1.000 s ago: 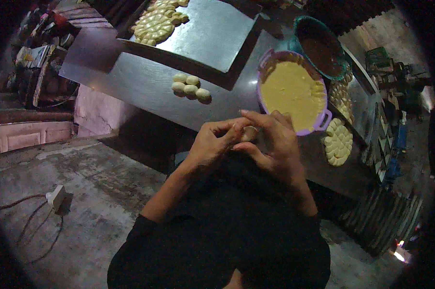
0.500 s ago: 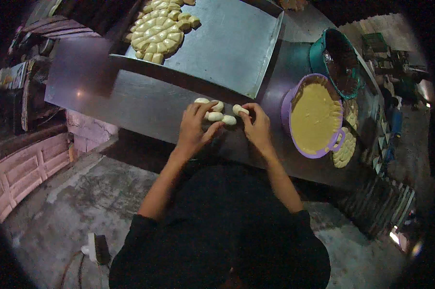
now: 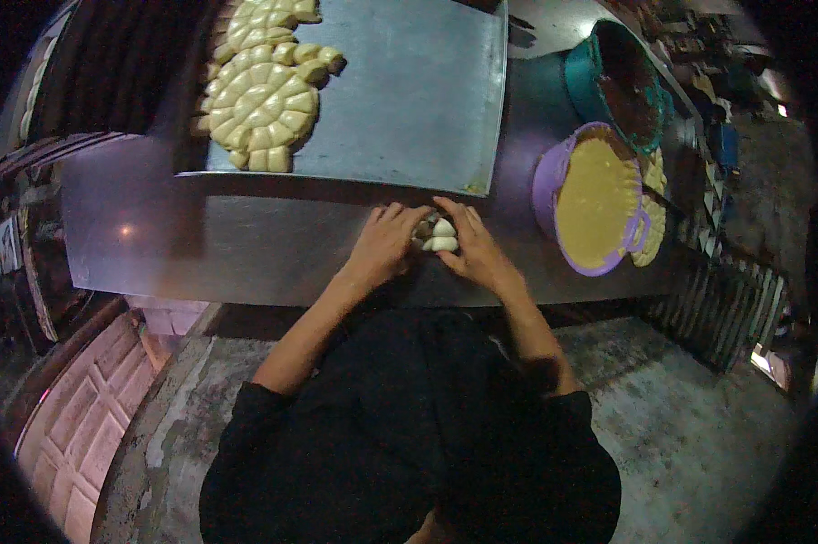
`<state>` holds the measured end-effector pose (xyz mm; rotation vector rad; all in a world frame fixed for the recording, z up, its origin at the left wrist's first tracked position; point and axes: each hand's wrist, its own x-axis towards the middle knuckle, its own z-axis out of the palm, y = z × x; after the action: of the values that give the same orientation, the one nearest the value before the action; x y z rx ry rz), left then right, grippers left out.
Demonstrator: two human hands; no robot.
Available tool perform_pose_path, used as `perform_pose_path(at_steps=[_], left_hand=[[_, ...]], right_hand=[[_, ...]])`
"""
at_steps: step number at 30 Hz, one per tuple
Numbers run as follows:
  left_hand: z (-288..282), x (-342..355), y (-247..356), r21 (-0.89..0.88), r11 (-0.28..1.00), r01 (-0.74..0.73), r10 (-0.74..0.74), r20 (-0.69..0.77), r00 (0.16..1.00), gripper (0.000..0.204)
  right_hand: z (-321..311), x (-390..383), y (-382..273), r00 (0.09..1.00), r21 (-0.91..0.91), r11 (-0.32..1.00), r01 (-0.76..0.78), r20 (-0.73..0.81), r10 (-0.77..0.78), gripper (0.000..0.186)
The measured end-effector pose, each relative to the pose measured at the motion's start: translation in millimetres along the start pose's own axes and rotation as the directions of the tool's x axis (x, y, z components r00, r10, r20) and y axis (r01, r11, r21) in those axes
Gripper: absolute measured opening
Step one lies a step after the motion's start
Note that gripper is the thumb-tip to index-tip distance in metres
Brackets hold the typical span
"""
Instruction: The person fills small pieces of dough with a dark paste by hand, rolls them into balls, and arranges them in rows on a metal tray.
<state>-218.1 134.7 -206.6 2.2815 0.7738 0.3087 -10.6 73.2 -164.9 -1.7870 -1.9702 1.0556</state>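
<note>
Several small pale dough pieces (image 3: 442, 243) sit bunched together on the metal table (image 3: 282, 245), close to its front edge. My left hand (image 3: 384, 245) curls around their left side, its fingers bent against them. From the right, my right hand (image 3: 481, 249) cups the same cluster, with thumb in front and fingers behind. The hands hide part of the dough. Beyond them lies a large metal tray (image 3: 409, 100). A shaped, glossy yellow dough figure (image 3: 266, 104), made of many joined pieces, rests on the tray's left side.
To the right stands a purple basin (image 3: 545, 186) holding a thick yellow mixture (image 3: 599, 204). Behind it is a teal basin (image 3: 583, 82) with dark brown contents. More segmented dough (image 3: 649, 245) lies beside the purple basin. A pink panelled surface (image 3: 82, 417) is at lower left.
The loosely spread dough pieces are now gathered into a tight cluster. My hands have come closer together around them, and the whole view has shifted and turned slightly.
</note>
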Motion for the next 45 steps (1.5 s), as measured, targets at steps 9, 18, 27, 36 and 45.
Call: perform_pose_path(at_steps=[9,18,27,36,45], left_hand=[[-19,-46,-5,-0.24,0.964,0.116,-0.18,-0.267,0.947,0.071],[-35,-116,28,-0.24,0.846,0.477,-0.53,-0.484,0.697,0.045],[-7,-131,116,-0.259,0.825,0.503,-0.535,-0.644,0.546,0.033],[32,-8,244,-0.357,0.926,0.125,-0.345,-0.661,0.666,0.033],[41,84,310,0.177,0.802,-0.57,0.503,-0.716,0.485,0.06]], right_hand=[[-41,110,-88,0.891,0.096,0.889,0.448,-0.129,-0.435,0.025],[63,267,-98,0.742,0.214,0.773,0.597,0.218,-0.634,0.028],[6,118,-72,0.934,0.585,0.733,0.346,-0.286,-0.213,0.018],[-128,-111,-7,0.777,0.355,0.748,0.561,-0.538,-0.327,0.026],[-158,-192,20,0.953,0.918,0.285,0.276,-0.3,0.043,0.039]])
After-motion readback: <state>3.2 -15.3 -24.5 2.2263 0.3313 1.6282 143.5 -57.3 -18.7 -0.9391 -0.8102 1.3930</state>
